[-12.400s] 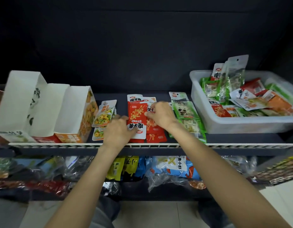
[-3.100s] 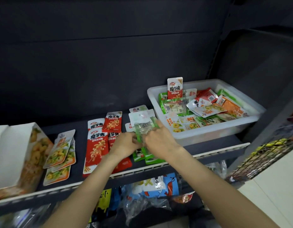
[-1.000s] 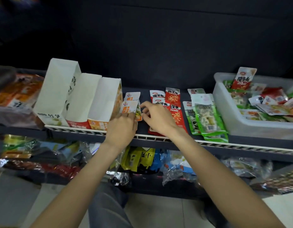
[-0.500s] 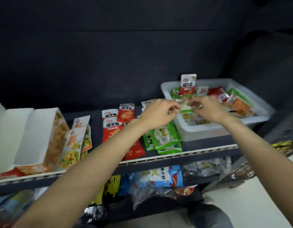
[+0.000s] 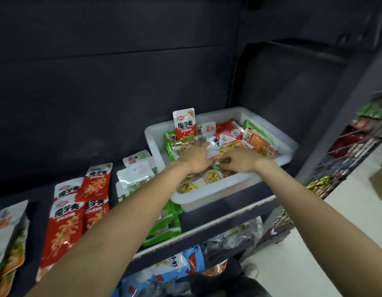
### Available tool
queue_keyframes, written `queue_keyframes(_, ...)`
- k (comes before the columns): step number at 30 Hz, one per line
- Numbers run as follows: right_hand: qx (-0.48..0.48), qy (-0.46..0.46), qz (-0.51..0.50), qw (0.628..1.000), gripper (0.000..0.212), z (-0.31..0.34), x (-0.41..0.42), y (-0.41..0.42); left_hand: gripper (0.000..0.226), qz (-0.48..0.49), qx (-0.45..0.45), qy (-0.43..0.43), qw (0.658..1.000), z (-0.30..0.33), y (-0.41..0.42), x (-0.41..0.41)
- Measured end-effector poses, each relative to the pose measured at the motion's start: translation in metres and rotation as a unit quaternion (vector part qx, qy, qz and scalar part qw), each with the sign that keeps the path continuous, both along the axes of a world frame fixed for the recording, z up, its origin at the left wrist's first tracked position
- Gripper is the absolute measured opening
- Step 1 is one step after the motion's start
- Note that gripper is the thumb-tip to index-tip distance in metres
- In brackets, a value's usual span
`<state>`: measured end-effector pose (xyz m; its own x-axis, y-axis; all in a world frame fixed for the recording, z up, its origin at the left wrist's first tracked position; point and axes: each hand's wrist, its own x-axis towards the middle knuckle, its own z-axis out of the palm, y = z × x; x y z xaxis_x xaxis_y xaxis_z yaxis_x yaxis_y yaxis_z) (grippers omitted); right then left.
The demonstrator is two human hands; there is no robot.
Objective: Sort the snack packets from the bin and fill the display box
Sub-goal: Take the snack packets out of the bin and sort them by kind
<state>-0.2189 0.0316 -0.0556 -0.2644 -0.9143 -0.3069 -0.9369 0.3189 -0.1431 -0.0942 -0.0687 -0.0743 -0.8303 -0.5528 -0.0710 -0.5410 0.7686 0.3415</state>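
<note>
I find both hands in the white bin (image 5: 278, 154) at the shelf's right end, left hand (image 5: 196, 159) flat on the packets (image 5: 209, 177), right hand (image 5: 239, 160) curled, grasp unclear; I should lift one kind cleanly.

arms: both bare to past the elbow | sleeves: none visible | hands: bare, no gloves

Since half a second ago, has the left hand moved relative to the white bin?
Yes. The left hand has gone from the white bin's left rim to inside it, over the packets.
</note>
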Motion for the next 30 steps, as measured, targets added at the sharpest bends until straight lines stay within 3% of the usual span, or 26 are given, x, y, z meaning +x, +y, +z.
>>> queue_keyframes(3, -0.05, -0.053, -0.005, 0.997, 0.025, 0.003, -0.007, 0.0, 0.071, -0.015, -0.035, -0.065, 0.997, 0.0, -0.011, -0.015)
queue_keyframes(6, -0.102, -0.025, -0.042, 0.994, 0.03, 0.006, -0.019, -0.007, 0.07, -0.02, -0.076, -0.104, 0.991, -0.002, -0.017, -0.028)
queue_keyframes(9, -0.064, 0.027, -0.044, 0.997, 0.044, 0.003, -0.031, -0.017, 0.075, -0.023, -0.044, -0.105, 0.993, -0.005, -0.021, -0.036)
queue_keyframes(11, -0.018, 0.013, -0.05, 0.998, 0.055, 0.001, -0.038, -0.022, 0.076, -0.029, -0.017, -0.094, 0.995, -0.004, -0.025, -0.037)
queue_keyframes(14, -0.045, -0.008, -0.056, 0.997, 0.06, 0.005, -0.041, -0.027, 0.072, -0.02, -0.005, -0.003, 1.0, 0.001, -0.029, -0.033)
queue_keyframes(17, -0.163, 0.017, -0.04, 0.986, 0.026, 0.016, -0.035, -0.024, 0.052, 0.035, 0.096, 0.173, 0.98, 0.018, -0.028, -0.02)
queue_keyframes(19, -0.259, -0.016, -0.036, 0.965, 0.007, 0.025, -0.024, -0.017, 0.044, 0.068, 0.238, 0.295, 0.923, 0.034, -0.022, 0.0)
queue_keyframes(21, -0.362, -0.084, -0.045, 0.927, 0.006, 0.035, -0.004, -0.008, 0.036, 0.099, 0.329, 0.401, 0.849, 0.048, -0.013, 0.027)
queue_keyframes(23, -0.44, -0.175, -0.066, 0.878, 0.007, 0.046, 0.026, -0.002, 0.027, 0.106, 0.395, 0.46, 0.788, 0.061, -0.003, 0.061)
queue_keyframes(24, -0.457, -0.227, -0.073, 0.857, 0.007, 0.051, 0.045, -0.001, 0.025, 0.1, 0.416, 0.468, 0.773, 0.065, 0.003, 0.079)
queue_keyframes(27, -0.443, -0.369, -0.084, 0.813, 0.011, 0.053, 0.106, -0.003, 0.034, 0.103, 0.408, 0.44, 0.793, 0.065, 0.021, 0.135)
queue_keyframes(30, -0.409, -0.402, -0.095, 0.814, 0.04, 0.038, 0.164, -0.009, 0.046, 0.163, 0.358, 0.416, 0.82, 0.05, 0.034, 0.191)
